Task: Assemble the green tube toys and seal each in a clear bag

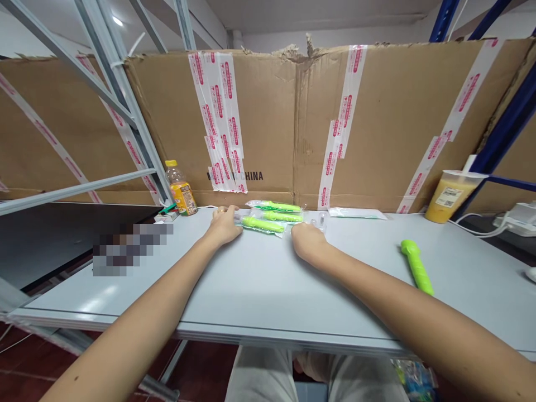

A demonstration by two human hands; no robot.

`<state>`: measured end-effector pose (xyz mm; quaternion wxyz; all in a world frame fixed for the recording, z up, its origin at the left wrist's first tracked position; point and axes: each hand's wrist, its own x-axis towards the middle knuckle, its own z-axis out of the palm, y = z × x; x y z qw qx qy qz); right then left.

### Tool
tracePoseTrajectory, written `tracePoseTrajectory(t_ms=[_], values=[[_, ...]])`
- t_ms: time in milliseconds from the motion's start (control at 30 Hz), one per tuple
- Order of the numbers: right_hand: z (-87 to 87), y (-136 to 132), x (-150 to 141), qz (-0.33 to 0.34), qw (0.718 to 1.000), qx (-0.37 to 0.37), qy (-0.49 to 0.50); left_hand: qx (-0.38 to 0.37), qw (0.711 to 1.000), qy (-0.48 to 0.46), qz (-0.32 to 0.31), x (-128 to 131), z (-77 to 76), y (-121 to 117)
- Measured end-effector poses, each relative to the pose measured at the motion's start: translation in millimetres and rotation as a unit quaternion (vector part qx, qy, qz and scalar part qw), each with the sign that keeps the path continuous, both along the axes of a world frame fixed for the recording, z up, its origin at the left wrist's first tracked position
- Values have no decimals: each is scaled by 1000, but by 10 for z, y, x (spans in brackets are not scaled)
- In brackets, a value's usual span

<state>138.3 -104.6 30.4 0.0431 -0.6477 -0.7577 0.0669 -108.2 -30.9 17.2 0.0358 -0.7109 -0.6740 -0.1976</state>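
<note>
Several clear plastic packets, each with a lime-green stick-like item inside, lie in a stack of rows near the back of the table; the front packet, the middle packet and the rear packet all run sideways. At their left ends my left hand is closed, its fingers curled on the clear wrapping. My right hand is closed at their right ends, with clear plastic showing just beyond it; its fingertips are hidden. A loose lime-green stick with a knobbed end lies to the right, apart from both hands.
A flat white packet lies against the cardboard wall. An orange-labelled bottle stands back left, a lidded cup with a straw back right. White plugs and cables are at far right, a metal rack at left.
</note>
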Motion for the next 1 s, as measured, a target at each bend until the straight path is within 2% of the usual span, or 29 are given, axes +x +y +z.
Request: tracePoseTrajectory(t_ms=[133, 233, 500, 667, 733, 800, 867, 933, 1000], values=[[11, 14, 8, -9, 1000, 9, -14, 15, 986, 33, -161, 54, 5, -37], [40, 28, 31, -9, 1000, 9, -20, -7, 976, 48, -213, 100, -10, -63], [68, -15, 50, -5, 999, 16, -30, -36, 980, 56, -190, 125, -24, -72], [190, -144, 97, 33, 997, 72, -19, -39, 980, 52, -188, 137, 12, -107], [291, -121, 235, 43, 988, 145, 23, -39, 979, 57, -191, 170, 12, -125], [372, -46, 440, 57, 966, 238, 81, -36, 978, 66, -193, 224, 4, -138], [401, 50, 664, 66, 945, 288, 142, -32, 978, 74, -194, 294, -9, -144], [371, 131, 849, 74, 938, 285, 183, -24, 978, 78, -194, 371, -23, -147], [298, 185, 959, 70, 950, 241, 185, -12, 978, 84, -191, 445, -37, -151]])
